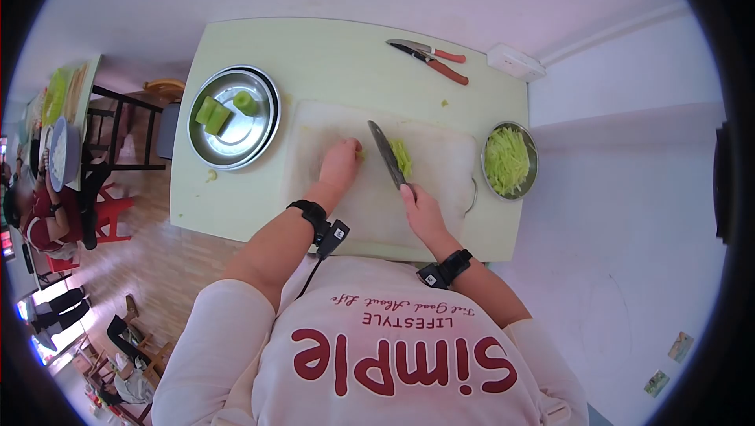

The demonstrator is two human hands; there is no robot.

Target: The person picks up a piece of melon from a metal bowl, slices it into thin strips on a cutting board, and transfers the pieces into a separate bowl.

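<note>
My right hand (pixel 421 210) grips the handle of a kitchen knife (pixel 385 152), whose blade points away from me over a white cutting board (pixel 448 167). A small pile of green vegetable strips (pixel 403 156) lies just right of the blade. My left hand (pixel 340 163) rests on the board with fingers curled, left of the blade; a bit of green shows at its fingertips, mostly hidden.
A steel plate (pixel 236 139) with green vegetable chunks (pixel 212 114) stands at the left of the pale green table (pixel 314 56). A steel bowl (pixel 532 160) of green shreds sits at the right. Scissors and a peeler (pixel 431 56) lie at the back. People sit far left.
</note>
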